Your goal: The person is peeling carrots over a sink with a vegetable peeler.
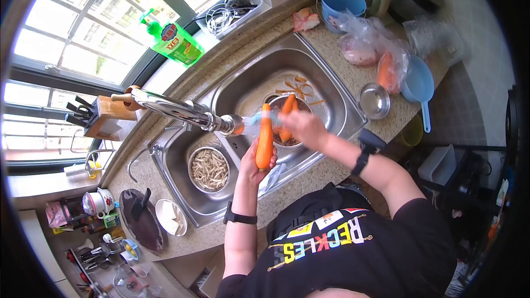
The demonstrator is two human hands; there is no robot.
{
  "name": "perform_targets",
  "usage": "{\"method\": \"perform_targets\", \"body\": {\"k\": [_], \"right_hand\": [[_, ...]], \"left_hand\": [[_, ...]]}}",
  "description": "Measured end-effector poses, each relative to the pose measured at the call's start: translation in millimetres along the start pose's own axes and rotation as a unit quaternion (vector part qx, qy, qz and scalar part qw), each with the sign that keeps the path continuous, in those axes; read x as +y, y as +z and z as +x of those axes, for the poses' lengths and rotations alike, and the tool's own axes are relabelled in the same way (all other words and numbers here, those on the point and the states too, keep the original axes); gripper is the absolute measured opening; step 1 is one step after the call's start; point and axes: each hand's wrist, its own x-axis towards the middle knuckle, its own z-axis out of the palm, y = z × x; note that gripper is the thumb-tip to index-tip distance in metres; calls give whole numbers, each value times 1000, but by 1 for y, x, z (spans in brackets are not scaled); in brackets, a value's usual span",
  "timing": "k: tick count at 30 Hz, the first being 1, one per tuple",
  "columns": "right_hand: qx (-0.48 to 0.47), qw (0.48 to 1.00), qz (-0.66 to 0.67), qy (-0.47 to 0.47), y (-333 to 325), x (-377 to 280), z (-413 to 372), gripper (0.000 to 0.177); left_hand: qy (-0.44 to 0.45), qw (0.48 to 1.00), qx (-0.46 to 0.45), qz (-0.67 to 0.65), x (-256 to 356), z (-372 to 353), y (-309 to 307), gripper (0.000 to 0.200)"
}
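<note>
Squarely mid-view, the sink (337, 105) has its faucet (182, 111) reaching over its divider. Over the sink's middle, the left hand (251, 163) wraps tight round the lower end of an upright carrot (265, 138). The right hand (303, 127) is just beside it, too blurred to tell its grip.

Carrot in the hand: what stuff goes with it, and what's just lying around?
In use: carrot, left hand gripping it, blurred right hand, second carrot, peelings, sink.
Lying about: green bottle, knife block, blue bucket, small steel bowl.
</note>
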Motion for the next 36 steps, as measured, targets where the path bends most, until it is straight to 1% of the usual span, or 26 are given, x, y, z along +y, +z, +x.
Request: {"method": "perform_targets", "body": {"k": [1,3,5,6,9,11,12,13,15,16,18,19,20,22,23,24,25,27,28,29,30,31,33,34,35,36], "right_hand": [[1,1000,2,2,0,-2,0,19],[-102,982,-119,104,18,42,27,16],[-326,929,-118,127,5,51,18,19],[-330,927,-124,129,-5,50,11,19],[-181,956,25,231,-17,33,-15,23],[-10,976,106,191,-22,14,-23,22],[40,983,109,140,-23,2,-29,21],[39,982,113,145,-25,-14,-34,21],[-5,991,132,-3,-31,-36,-39,25],[-6,991,132,-1,-30,-40,-40,25],[-39,989,66,-126,-29,-45,-41,31],[-28,991,32,-125,-21,-37,-36,32],[-17,992,-2,-125,-14,-24,-26,33],[-16,998,-49,23,-2,2,-2,21],[-68,988,-118,74,6,26,9,16],[-148,973,-124,130,3,43,11,14],[-296,931,-155,145,2,53,10,17],[-318,931,-57,168,-2,50,-12,23],[-321,931,-61,165,-3,48,-21,23],[-291,940,-4,180,-1,46,-30,24],[-260,945,53,194,2,44,-38,26],[-263,944,52,191,10,43,-44,26],[-206,874,313,308,22,38,-52,29],[-200,823,398,353,25,32,-54,31],[-199,822,398,354,28,29,-53,31],[-185,753,483,408,23,19,-47,31]], "left_hand": [[-5,999,-44,-1,2,-4,0,42],[9,995,-101,15,15,1,8,40],[24,998,-57,0,13,-8,19,52],[29,997,-60,-23,8,-4,17,45],[47,994,-83,-62,9,-10,32,49],[33,991,-107,-77,5,0,16,52],[26,990,-113,-80,3,1,13,54],[19,990,-118,-79,3,1,12,57],[15,994,-84,-67,4,4,14,55],[12,997,-51,-57,3,5,16,53],[-1,998,-28,-49,0,2,19,51],[-13,999,-6,-39,-1,1,20,50],[-18,999,-28,-36,-3,5,6,46],[-12,999,-37,-3,-7,-2,11,44],[-4,998,-49,31,-7,-6,14,43],[-1,996,-80,26,-6,-8,14,44],[1,996,-81,29,-2,-9,16,44],[79,994,-68,37,-4,-8,21,47],[126,983,-118,59,-2,1,15,47],[128,983,-117,54,-1,10,9,47],[168,980,-94,52,2,19,10,45],[208,974,-70,53,6,28,8,42],[224,972,-67,3,15,42,5,37],[224,973,-62,-5,20,43,7,35],[224,973,-56,-13,25,43,9,34],[229,970,-76,-28,27,47,5,32]]}}
